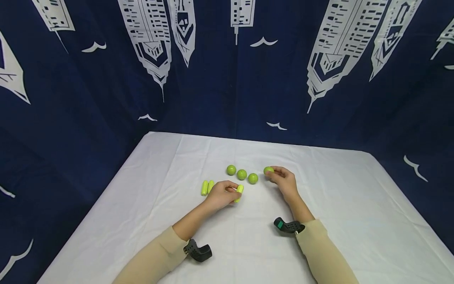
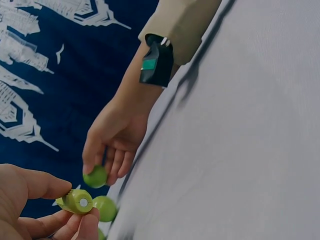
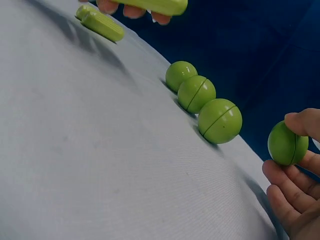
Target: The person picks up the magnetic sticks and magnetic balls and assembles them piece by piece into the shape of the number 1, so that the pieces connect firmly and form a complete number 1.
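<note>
My left hand (image 1: 220,194) pinches a yellow-green cylinder (image 1: 240,189) between thumb and fingers, above the white cloth. Seen end-on in the left wrist view, the cylinder (image 2: 75,201) has a small white dot on its end. My right hand (image 1: 285,184) holds a green ball (image 1: 268,170) by thumb and fingertips; in the right wrist view a thin seam crosses this ball (image 3: 288,144). Three similar balls (image 1: 242,174) lie in a slanting row between the hands. Two more cylinders (image 1: 204,188) lie side by side just left of my left hand, which partly covers one.
A white cloth (image 1: 227,244) with fold creases covers the table. Behind it hangs a dark blue curtain (image 1: 227,98) printed with white buildings and birds. Black wrist devices, one on the left wrist (image 1: 198,251) and one on the right (image 1: 289,226), jut out over the cloth.
</note>
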### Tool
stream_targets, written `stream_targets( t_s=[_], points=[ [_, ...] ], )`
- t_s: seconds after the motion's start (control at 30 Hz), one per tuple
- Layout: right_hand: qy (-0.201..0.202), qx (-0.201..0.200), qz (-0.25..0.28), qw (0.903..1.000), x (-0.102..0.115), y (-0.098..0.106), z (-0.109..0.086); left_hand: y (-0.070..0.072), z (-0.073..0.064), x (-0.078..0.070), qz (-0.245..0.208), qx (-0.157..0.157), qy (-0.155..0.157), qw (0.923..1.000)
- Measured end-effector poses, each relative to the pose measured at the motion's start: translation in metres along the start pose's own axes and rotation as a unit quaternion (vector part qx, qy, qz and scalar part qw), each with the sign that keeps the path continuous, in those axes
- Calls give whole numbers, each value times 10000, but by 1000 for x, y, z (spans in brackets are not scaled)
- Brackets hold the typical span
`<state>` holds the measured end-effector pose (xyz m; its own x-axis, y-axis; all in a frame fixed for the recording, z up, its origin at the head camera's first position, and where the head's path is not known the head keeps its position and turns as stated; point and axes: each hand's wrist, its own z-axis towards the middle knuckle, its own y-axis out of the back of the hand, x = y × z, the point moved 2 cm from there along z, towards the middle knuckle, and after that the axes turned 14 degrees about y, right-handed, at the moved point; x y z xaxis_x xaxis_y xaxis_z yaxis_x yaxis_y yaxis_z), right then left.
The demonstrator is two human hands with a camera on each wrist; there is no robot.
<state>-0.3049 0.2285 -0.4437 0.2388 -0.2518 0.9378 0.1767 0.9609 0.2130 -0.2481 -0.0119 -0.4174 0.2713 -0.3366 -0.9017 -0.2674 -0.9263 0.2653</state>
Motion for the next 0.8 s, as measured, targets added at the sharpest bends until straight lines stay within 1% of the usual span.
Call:
stream_targets(
  t_s=[0.1,0.3,0.43,0.57,0.8],
  points=[
    [-80,-16,157,9998,-1,1,-1,-11,2,-2,-128,135,-5,9998],
    [-90,-78,385,9992,-2,3,-3,-29,7,-5,-255,208,-75,9994],
    [-65,-100,552,9984,-1,3,-4,-39,13,-5,-409,237,-137,9988],
    [-94,-134,804,9966,-1,2,-5,-48,20,-4,-569,292,-112,9979],
    [-123,-136,941,9954,-3,1,-6,-61,27,-6,-673,281,-35,9973]
  ],
)
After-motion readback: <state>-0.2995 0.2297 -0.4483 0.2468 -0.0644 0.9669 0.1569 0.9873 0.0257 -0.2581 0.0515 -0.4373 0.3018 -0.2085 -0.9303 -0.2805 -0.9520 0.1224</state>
